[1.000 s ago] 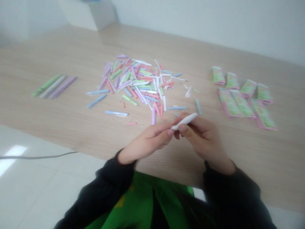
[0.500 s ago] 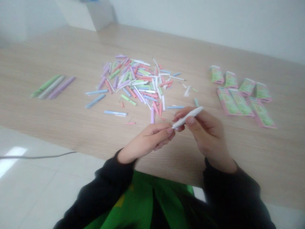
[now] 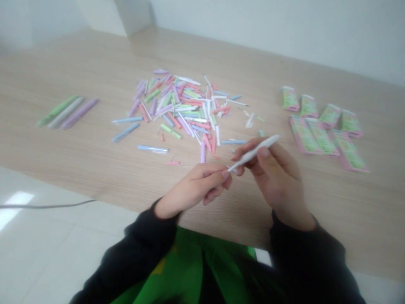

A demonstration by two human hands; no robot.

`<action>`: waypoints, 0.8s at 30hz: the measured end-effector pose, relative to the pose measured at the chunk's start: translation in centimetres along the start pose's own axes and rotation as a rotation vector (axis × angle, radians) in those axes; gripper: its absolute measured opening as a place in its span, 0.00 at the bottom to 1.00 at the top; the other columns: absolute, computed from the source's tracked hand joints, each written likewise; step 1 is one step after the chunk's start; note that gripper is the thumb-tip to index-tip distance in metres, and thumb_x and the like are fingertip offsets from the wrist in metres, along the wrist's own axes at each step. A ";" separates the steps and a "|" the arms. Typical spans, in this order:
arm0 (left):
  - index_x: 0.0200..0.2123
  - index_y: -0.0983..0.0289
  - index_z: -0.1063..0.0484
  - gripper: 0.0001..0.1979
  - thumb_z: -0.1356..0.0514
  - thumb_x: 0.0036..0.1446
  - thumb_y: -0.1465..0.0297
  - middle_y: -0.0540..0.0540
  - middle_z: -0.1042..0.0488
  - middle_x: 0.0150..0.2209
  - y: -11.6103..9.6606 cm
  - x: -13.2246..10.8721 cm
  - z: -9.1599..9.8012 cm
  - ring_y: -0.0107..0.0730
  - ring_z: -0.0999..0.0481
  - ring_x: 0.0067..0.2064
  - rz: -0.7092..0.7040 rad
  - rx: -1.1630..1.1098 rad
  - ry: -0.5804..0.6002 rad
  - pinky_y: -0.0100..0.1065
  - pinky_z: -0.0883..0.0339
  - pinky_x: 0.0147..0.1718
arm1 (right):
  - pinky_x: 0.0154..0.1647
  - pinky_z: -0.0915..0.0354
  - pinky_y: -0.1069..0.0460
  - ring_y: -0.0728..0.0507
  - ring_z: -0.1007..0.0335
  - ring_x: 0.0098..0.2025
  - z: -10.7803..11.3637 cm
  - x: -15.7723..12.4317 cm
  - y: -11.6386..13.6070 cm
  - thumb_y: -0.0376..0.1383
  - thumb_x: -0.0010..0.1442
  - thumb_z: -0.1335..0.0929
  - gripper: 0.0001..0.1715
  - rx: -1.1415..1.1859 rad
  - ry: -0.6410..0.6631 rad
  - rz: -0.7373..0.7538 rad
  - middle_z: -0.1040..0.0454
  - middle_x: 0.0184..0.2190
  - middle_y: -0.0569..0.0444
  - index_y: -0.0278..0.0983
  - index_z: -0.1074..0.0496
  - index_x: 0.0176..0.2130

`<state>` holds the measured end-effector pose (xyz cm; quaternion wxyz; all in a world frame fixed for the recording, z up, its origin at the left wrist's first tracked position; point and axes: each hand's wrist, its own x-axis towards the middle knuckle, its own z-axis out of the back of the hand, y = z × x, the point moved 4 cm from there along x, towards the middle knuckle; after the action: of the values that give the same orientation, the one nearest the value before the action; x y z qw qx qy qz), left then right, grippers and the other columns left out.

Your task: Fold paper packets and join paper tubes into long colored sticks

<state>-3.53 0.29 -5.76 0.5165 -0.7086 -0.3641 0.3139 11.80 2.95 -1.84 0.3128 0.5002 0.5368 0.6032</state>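
Observation:
A white pen barrel (image 3: 256,151) is pinched between the thumb and fingers of my right hand (image 3: 276,177), tilted up to the right. From its lower left end a thin white stick (image 3: 233,167), which looks like a refill, runs down to my left hand (image 3: 202,183). The thumb and forefinger of that hand are closed on the stick's end, so its tip is hidden. Both hands are above the front of the table. Just beyond them lies a heap of pen parts (image 3: 180,105) in purple, green, red, blue and white.
Three thick pens, green, white and purple (image 3: 80,113), lie side by side at the left. Several green and pink boxes (image 3: 349,152) stand or lie at the right. A white box (image 3: 134,17) is at the table's back. A cable (image 3: 47,206) crosses the floor.
My right hand has moved slightly up and right with the barrel. More of the thin stick now shows between the barrel and my left fingers, which stay nearly still.

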 end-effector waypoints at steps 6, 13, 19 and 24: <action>0.32 0.65 0.31 0.16 0.45 0.69 0.61 0.43 0.39 0.17 0.1 0.1 -0.1 0.21 0.41 0.17 0.024 0.025 0.008 0.26 0.48 0.19 | 0.28 0.31 0.52 0.48 0.30 0.28 0.5 0.6 -0.7 0.46 0.70 0.33 0.12 0.045 -0.159 -0.003 0.22 0.36 0.54 0.42 0.26 0.39; 0.34 0.65 0.29 0.14 0.46 0.69 0.63 0.42 0.39 0.18 0.1 0.2 -0.1 0.21 0.41 0.18 0.013 0.063 0.003 0.26 0.49 0.19 | 0.28 0.31 0.55 0.51 0.34 0.26 1.7 1.2 -1.0 0.47 0.70 0.35 0.14 0.151 -0.172 -0.065 0.28 0.34 0.57 0.42 0.28 0.37; 0.38 0.64 0.30 0.10 0.46 0.70 0.66 0.41 0.40 0.18 0.2 0.1 -0.1 0.20 0.43 0.17 -0.008 0.055 0.000 0.25 0.51 0.18 | 0.27 0.31 0.56 0.52 0.37 0.25 2.2 1.5 -2.0 0.44 0.66 0.31 0.10 0.317 -0.182 -0.242 0.31 0.31 0.58 0.42 0.29 0.35; 0.37 0.64 0.29 0.12 0.47 0.70 0.64 0.42 0.39 0.19 0.4 0.0 0.1 0.21 0.43 0.18 0.032 0.067 -0.023 0.26 0.52 0.18 | 0.28 0.31 0.56 0.50 0.33 0.27 2.0 1.4 -1.6 0.46 0.66 0.31 0.12 0.220 -0.187 -0.164 0.29 0.31 0.57 0.41 0.28 0.35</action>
<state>-3.52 0.25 -6.20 0.5308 -0.6928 -0.3479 0.3424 13.01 5.27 -3.19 0.3528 0.5400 0.6072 0.4640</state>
